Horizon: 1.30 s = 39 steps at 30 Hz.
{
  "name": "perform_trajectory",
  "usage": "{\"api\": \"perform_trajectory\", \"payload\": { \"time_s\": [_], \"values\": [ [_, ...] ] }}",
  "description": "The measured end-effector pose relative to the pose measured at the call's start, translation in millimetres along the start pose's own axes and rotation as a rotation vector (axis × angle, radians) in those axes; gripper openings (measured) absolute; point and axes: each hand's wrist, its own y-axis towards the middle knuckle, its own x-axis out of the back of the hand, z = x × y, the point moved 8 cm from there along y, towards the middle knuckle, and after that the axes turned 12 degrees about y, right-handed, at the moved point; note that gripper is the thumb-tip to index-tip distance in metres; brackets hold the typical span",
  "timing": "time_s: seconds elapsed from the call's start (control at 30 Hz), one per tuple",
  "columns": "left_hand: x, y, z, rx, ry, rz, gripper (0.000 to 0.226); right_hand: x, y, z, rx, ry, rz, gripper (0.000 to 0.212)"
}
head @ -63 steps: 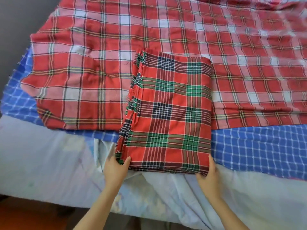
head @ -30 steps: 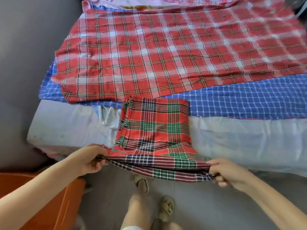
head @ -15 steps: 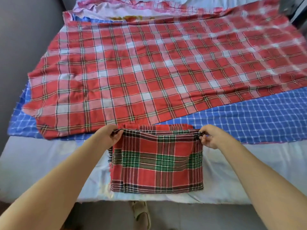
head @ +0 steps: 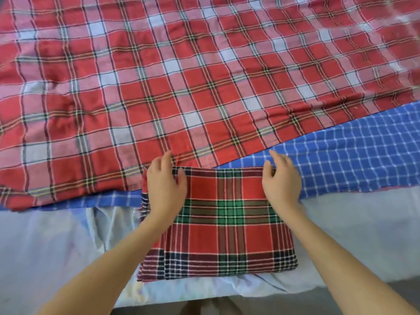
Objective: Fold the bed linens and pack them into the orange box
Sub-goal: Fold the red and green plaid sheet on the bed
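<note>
On the bed (head: 41, 242), folded cloth (head: 225, 226) under left hand (head: 164, 188) and right hand (head: 280, 183), both loosely open at far corners, gripping nothing.

Folded red-and-green plaid linen (head: 227, 221) lies flat, squared up, at the bed's near edge; red checked sheet (head: 159, 76) spread behind.

Setting was a home bedroom: a bed (head: 45, 246) with pale sheet filled the frame, layered with a red plaid blanket (head: 159, 76) across the top and a blue checked sheet (head: 352, 155) at right.
</note>
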Motion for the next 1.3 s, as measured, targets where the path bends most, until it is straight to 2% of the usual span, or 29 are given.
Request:
{"api": "perform_trajectory", "payload": {
  "time_s": [0.03,0.07,0.1,0.13,0.2,0.33,0.5,0.63,0.73,0.8,0.9,0.97,1.03,1.13,1.2,1.3],
  "values": [
    [-5.4,-23.1,-26.9,-0.308,0.131,-0.043,0.044,-7.5,-23.7,19.1,0.18,-0.059,0.009,0.039],
    [-22.1,-45.5,-43.5,-0.535,0.255,-0.007,0.044,-23.6,-44.7,29.8,0.326,-0.132,0.068,0.041],
    [-44.5,-61.1,-45.4,-0.664,0.362,0.063,0.046,-46.4,-61.2,28.5,0.439,-0.227,0.172,0.045],
    [-65.9,-66.2,-36.3,-0.69,0.466,0.143,0.048,-67.5,-72.7,20.7,0.507,-0.333,0.288,0.048],
    [-86.5,-54.4,-15.2,-0.591,0.552,0.217,0.049,-86.2,-65.6,-10.8,0.505,-0.482,0.378,0.051],
    [-80.3,-26.6,17.9,-0.328,0.595,0.19,0.051,-65.3,-30.4,-61.1,0.235,-0.524,0.258,0.052],
    [-46.5,-70.4,66.5,0.083,0.402,0.214,0.049,-28.3,-66.0,-99.1,-0.135,-0.255,0.189,0.053],
    [-16.4,-122.3,89.6,0.462,0.069,0.184,0.052,-7.1,-91.8,-99.9,-0.245,-0.106,0.16,0.042],
    [-12.6,-149.4,116.9,0.794,0.016,0.236,0.078,-4.9,-97.6,-114.0,-0.424,0.005,0.247,0.037],
    [-14.9,-162.5,124.2,0.922,0.026,0.285,0.094,-7.8,-93.4,-115.6,-0.498,0.146,0.355,0.03],
    [-20.8,-169.5,115.6,1.029,-0.208,0.369,0.087,-10.2,-90.5,-112.8,-0.624,0.322,0.419,0.012],
    [-19.4,-165.3,111.0,1.033,-0.321,0.402,0.085,-5.5,-85.9,-105.6,-0.611,0.341,0.397,0.012],
    [-11.5,-159.2,111.2,1.018,-0.37,0.398,0.072,3.5,-82.8,-90.2,-0.568,0.371,0.372,0.013],
    [4.0,-151.2,99.8,0.968,-0.494,0.448,0.036,23.3,-77.8,-58.2,-0.483,0.333,0.342,0.017],
    [25.9,-142.9,91.8,0.88,-0.509,0.452,0.026,33.0,-78.9,-26.5,-0.39,0.269,0.357,0.018],
    [72.5,-129.0,97.5,0.774,-0.49,0.365,0.014,41.9,-85.0,31.0,-0.252,0.288,0.378,0.016]
  ]
}}
